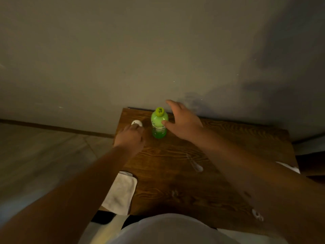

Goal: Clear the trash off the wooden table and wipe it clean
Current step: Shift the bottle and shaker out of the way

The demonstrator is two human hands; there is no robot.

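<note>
Cloth, white and folded (121,192), lies nearest at about 7 o'clock, draped over the front left edge of the wooden surface (175,187). At about 4 o'clock a small whitish scrap (257,214) sits near the front right edge, partly crossed by the right forearm; what it is cannot be told. Toward the middle, at about 3 o'clock, a pale smear or crumpled bit (197,167) lies on the wood grain. At the right edge a white sheet (288,167) shows behind the arm.

Farther back, the left hand (131,138) reaches to 11 o'clock, its fingers curled down onto a small white round object (136,123); whether they have closed on it cannot be told. The green plastic bottle (159,125) with a yellow-green cap stands upright at 12 o'clock, near the back edge by the wall (158,50). The right hand (182,123) is just right of it, fingers spread apart, thumb touching the bottle's label and the other fingers reaching past its far side, not clamped.
</note>
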